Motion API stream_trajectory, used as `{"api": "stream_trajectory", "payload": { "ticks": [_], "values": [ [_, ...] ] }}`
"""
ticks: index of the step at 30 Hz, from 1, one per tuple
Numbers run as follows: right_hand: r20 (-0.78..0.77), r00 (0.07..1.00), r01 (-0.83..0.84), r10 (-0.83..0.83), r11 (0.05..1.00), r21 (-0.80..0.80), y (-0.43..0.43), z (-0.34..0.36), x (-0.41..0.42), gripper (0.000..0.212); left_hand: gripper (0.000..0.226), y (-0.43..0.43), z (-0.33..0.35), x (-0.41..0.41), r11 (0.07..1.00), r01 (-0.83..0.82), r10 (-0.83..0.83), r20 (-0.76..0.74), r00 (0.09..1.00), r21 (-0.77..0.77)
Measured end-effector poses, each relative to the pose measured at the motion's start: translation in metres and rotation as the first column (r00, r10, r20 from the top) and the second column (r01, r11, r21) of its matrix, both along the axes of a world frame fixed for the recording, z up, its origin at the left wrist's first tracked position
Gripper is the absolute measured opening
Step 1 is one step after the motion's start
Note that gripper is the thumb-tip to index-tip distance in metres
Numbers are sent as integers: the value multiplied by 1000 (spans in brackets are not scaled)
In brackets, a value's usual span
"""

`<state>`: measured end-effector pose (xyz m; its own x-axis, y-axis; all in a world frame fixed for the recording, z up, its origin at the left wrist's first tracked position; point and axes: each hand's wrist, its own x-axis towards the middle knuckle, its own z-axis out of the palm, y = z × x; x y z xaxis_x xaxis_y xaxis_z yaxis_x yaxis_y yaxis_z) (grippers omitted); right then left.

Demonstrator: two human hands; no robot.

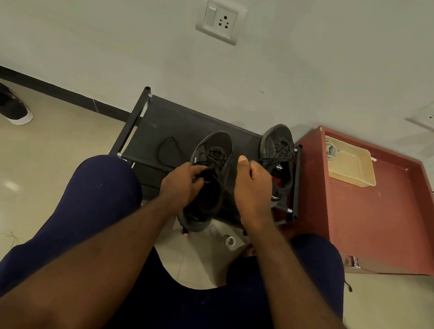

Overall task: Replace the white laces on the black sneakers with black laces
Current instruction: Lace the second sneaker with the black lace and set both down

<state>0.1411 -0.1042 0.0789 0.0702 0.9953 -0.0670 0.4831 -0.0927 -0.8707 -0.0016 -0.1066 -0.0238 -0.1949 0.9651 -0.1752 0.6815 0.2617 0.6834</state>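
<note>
Two black sneakers stand on a low black rack. The left sneaker lies in front of me, with black lace crossing its eyelets. My left hand pinches a black lace end at the sneaker's tongue. My right hand is curled into a fist and grips the other black lace end, pulling it up and to the right. The right sneaker sits further right, laced in black. A spare black lace lies looped on the rack to the left.
A red-brown cabinet with a beige tray stands at the right. Another dark shoe lies on the tiled floor at far left. A tape roll rests on the floor between my knees. Wall sockets are above.
</note>
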Motion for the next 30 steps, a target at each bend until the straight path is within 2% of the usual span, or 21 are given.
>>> {"api": "stream_trajectory", "payload": {
  "ticks": [2,3,6,9,12,14,17,20,23,30],
  "values": [
    [332,942,-16,48,995,-99,5,-11,8,39,39,0,0,0,1000,9,-9,0,1000,5],
    [442,890,-37,109,985,-168,6,-16,11,34,39,1,0,0,1000,9,-9,-8,1000,10],
    [561,794,-37,235,940,-341,-1,-25,15,28,38,1,1,1,1000,-2,2,-15,1000,6],
    [518,797,-71,311,899,-431,-10,-31,16,35,38,2,-1,1,1000,-15,15,-15,1000,13],
    [472,731,-252,493,837,-485,-16,-30,14,32,38,2,-1,1,999,-10,10,-18,1000,31],
    [459,689,-350,561,812,-467,-19,-23,8,31,38,3,-3,1,999,0,1,-23,1000,34],
    [421,731,-413,537,839,-354,-22,-8,0,33,38,3,-4,2,1000,18,-17,-50,999,26],
    [344,801,-422,491,869,-258,-24,6,-8,34,36,3,-3,3,1000,16,-14,-61,998,16],
    [284,831,-439,478,878,-191,-29,20,-14,34,34,4,-5,2,999,21,-19,-81,996,27],
    [197,889,-383,413,907,-175,-39,25,-15,33,32,4,-4,2,999,-6,9,-63,998,51]
  ]
}}
